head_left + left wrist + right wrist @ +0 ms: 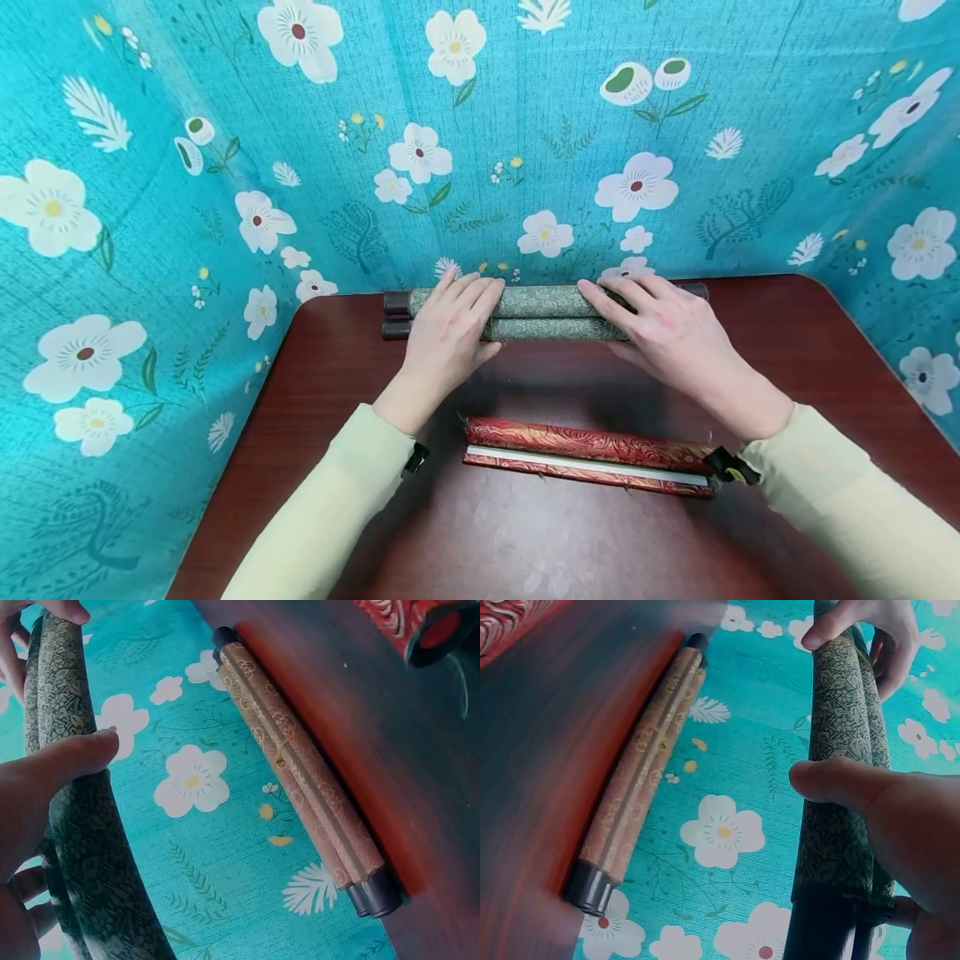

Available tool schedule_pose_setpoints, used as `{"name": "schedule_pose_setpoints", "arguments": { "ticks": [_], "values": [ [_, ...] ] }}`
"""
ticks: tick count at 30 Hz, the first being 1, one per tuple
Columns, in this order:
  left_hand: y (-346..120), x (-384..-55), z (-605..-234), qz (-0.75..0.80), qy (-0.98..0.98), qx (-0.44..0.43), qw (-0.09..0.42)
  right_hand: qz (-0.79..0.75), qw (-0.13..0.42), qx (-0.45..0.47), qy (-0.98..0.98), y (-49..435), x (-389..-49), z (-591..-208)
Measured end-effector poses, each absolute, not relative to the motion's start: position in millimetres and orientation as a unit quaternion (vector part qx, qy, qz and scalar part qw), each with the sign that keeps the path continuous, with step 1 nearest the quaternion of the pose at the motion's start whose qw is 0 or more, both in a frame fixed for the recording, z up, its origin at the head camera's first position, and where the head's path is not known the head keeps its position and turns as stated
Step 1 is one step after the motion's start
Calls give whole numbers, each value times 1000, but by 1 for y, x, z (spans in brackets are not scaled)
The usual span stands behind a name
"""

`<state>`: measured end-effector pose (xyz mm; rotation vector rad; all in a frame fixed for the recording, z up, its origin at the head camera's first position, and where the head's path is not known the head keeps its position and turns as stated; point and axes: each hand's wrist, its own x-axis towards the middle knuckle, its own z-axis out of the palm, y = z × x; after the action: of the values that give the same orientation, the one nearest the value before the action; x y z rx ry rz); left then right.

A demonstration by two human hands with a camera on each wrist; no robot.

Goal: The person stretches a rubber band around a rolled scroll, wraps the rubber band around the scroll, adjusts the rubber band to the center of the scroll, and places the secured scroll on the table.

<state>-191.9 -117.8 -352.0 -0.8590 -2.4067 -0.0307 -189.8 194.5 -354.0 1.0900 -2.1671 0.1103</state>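
the left grip (450, 325) and the right grip (667, 329), two bare hands, are both clamped on a long green patterned cloth scroll with dark end caps (540, 302), rolled into two parallel rods. each thumb lies across the near side, fingers over the other; a stretch of scroll shows between the hands. the scroll runs crosswise, held up at the far edge of a dark reddish-brown wooden table (322, 375). the wrist views show a second scroll, tan-pink with black ends (307, 784), lying apart from the green one along that far edge. nearer the person, between the pale sleeves (322, 500), a red-and-gold patterned roll with a white lengthwise strip (585, 439) lies slightly askew. a turquoise flowered curtain (487, 108) hangs behind and beside the table.
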Motion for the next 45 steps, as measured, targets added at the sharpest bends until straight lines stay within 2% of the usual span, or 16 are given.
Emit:
{"name": "schedule_pose_setpoints", "arguments": {
  "ticks": [15,32,45],
  "values": [
    [-123,-188,-356,10,-916,-300,266,32,332,421,-843,202,-189,-357],
    [-108,-185,-356,4,-906,-313,284,48,329,419,-845,194,-189,-360],
    [-127,-182,-356,-11,-917,-301,262,49,342,424,-838,200,-189,-360]
  ]
}}
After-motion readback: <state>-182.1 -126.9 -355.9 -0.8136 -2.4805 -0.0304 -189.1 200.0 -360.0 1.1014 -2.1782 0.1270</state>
